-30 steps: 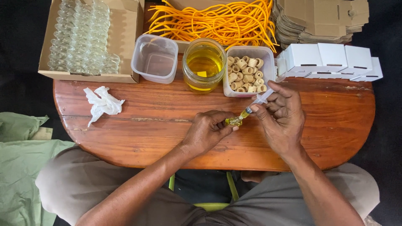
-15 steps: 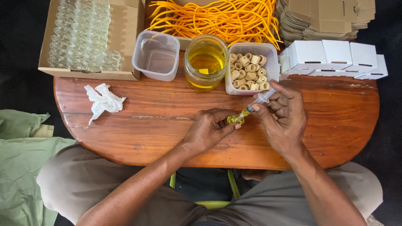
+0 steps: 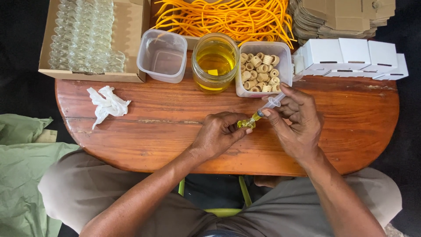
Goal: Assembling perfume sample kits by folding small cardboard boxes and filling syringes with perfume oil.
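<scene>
The left hand (image 3: pixel 217 138) pinched a tiny glass bottle (image 3: pixel 245 124) just above the worktop (image 3: pixel 175 118). The right hand (image 3: pixel 298 123) gripped a syringe (image 3: pixel 268 107), its tip in the bottle. Pushing too hard could spill yellow oil.

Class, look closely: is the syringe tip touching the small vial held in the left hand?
Touching. The head view shows the syringe tip meeting the small vial mouth, no gap.

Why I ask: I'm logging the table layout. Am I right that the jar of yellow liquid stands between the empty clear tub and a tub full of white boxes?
Not quite. The head view shows the jar of yellow liquid between the empty clear tub and a tub of small ring-shaped pieces; the white boxes stand apart, farther along.
</scene>
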